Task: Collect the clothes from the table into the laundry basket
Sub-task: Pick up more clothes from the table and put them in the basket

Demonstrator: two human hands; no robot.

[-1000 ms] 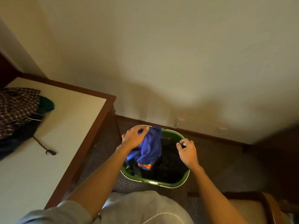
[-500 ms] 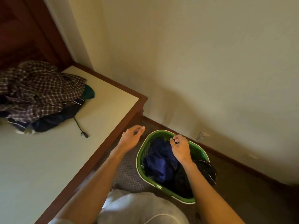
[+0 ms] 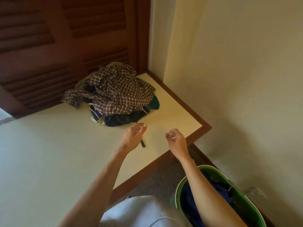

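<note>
A heap of clothes sits at the far corner of the cream table (image 3: 49, 153): a brown checked shirt (image 3: 118, 90) on top, a dark navy garment (image 3: 121, 118) under it, a green piece (image 3: 155, 104) at its right. My left hand (image 3: 133, 138) hovers open just in front of the heap, empty. My right hand (image 3: 176, 140) is over the table's right edge, fingers loosely curled, holding nothing. The green laundry basket (image 3: 242, 194) stands on the floor at the lower right with blue cloth (image 3: 190, 203) inside, partly hidden by my right forearm.
A dark cord end (image 3: 143, 143) lies on the table under my left hand. Brown louvred doors (image 3: 57, 46) rise behind the heap. A cream wall (image 3: 237, 79) runs along the right. Carpet (image 3: 157, 182) shows between table and basket.
The blue garment left my left hand and now lies in the basket. Both hands moved from the basket up over the table toward the heap, and my view swung left.
</note>
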